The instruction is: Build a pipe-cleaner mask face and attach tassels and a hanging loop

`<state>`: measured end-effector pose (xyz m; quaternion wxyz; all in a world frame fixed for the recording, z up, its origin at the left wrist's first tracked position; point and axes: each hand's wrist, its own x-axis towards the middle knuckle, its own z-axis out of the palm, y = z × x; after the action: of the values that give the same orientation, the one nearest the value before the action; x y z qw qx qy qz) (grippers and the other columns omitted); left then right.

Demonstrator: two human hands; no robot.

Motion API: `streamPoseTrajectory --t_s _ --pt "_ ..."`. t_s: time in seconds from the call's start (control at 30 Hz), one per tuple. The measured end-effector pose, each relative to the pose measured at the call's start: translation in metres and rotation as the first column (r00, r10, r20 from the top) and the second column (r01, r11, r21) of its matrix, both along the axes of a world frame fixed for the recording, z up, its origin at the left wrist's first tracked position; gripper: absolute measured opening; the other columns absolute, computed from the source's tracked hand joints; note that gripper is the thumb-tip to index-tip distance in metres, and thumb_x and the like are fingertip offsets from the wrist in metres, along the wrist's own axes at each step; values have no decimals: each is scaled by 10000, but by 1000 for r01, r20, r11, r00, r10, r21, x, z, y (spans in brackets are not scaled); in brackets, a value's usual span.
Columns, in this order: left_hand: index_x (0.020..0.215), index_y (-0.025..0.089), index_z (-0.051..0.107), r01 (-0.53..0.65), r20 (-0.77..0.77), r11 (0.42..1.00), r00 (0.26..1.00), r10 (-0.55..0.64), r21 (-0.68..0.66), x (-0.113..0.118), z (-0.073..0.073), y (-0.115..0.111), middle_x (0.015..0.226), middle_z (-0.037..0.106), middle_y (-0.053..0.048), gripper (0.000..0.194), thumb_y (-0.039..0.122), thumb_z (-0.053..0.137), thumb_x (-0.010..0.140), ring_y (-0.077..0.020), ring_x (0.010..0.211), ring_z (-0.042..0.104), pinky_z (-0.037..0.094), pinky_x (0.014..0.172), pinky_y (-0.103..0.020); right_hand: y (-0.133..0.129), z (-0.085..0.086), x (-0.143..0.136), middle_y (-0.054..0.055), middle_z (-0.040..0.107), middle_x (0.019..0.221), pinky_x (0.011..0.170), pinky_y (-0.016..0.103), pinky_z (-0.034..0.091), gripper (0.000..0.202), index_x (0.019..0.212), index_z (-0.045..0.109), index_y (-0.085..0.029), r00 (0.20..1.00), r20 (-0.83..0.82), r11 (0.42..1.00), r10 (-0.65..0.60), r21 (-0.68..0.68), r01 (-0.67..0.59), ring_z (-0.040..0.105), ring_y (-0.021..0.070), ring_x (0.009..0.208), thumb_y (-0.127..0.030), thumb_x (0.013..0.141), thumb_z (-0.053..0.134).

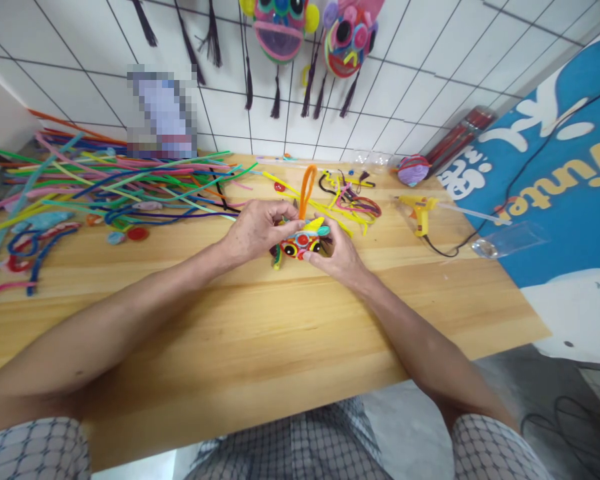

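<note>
A small colourful face figure (303, 245) with yellow-and-black eyes and a red nose is held between both hands above the wooden table (280, 333). My left hand (260, 229) pinches the base of an orange pipe cleaner loop (307, 190), which stands upright at the figure's top left. My right hand (341, 255) grips the figure's right side, its thumb near the red button at the bottom. A yellow horn-like piece (315, 225) and a teal piece stick up at the top. The fingertips behind the figure are partly hidden.
Many coloured pipe cleaners (130, 180) pile up at the left. Yellow and dark pieces (350, 200) lie behind the hands. A yellow glue gun (420, 212), with its cord, rests at the right near a yarn ball (413, 171). Decorated masks (280, 30) hang on the tiled wall.
</note>
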<state>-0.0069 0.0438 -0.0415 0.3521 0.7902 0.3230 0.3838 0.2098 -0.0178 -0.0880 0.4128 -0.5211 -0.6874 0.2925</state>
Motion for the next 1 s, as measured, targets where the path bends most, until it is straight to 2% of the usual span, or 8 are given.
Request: streamPoseTrajectory --t_s 0.3,0.53,0.87,1.0 --pt "766 149 725 -21 38 999 999 23 -49 0 -4 2 612 652 -2 272 401 719 867 -101 497 517 344 452 -212 3 -5 -2 103 686 1340 1051 483 559 746 1401 536 -265 999 -45 1000 -15 -14 15 688 287 1173 -465 753 847" --pt "766 146 720 -19 59 997 998 23 -70 1 -4 2 630 658 -4 272 403 730 854 -101 514 519 365 464 -209 3 -5 -2 95 701 1329 1028 467 571 712 1374 554 -263 997 -73 1000 -4 -17 3 705 275 1137 -446 755 855" --pt "740 138 717 -51 59 997 997 54 -52 2 -3 2 594 622 8 273 390 725 845 -80 486 434 317 450 -206 4 -9 0 105 681 1364 1077 498 550 734 1401 535 -266 999 -51 1000 -14 -17 13 682 289 1203 -451 765 850" --pt "745 143 717 -25 68 998 997 29 -50 2 -3 2 624 641 3 271 391 719 853 -87 512 461 342 466 -209 1 -7 -2 125 582 1514 1182 532 473 889 1496 464 -289 999 -31 999 12 43 -11 584 326 1380 -460 730 882"
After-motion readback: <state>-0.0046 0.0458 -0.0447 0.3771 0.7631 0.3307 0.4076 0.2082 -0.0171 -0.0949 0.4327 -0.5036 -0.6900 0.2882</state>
